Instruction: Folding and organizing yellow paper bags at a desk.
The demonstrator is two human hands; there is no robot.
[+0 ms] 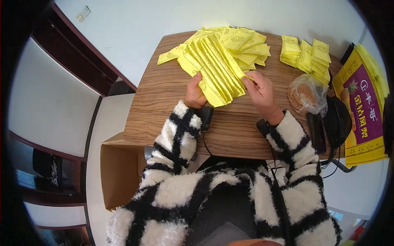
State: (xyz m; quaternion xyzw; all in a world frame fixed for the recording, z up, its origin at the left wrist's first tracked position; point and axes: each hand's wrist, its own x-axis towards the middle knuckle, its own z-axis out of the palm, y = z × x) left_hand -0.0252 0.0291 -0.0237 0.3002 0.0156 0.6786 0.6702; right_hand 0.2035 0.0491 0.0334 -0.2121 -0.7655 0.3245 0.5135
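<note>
A fanned stack of yellow paper sheets point(215, 67) with printed patterns lies on the wooden table point(164, 102). My left hand point(194, 93) grips the near left edge of this stack, thumb on top. My right hand point(259, 91) pinches the stack's right edge with its fingertips. Both forearms wear fuzzy black-and-white striped sleeves with dark wrist devices. More loose yellow sheets point(246, 45) are piled behind the fanned stack.
Folded yellow sheets point(305, 55) sit in stacks at the table's far right. A clear plastic bag point(307, 95) with brownish contents lies near my right hand. A yellow and purple carton point(363, 110) stands at the right. An open cardboard box point(119, 172) sits left of my lap.
</note>
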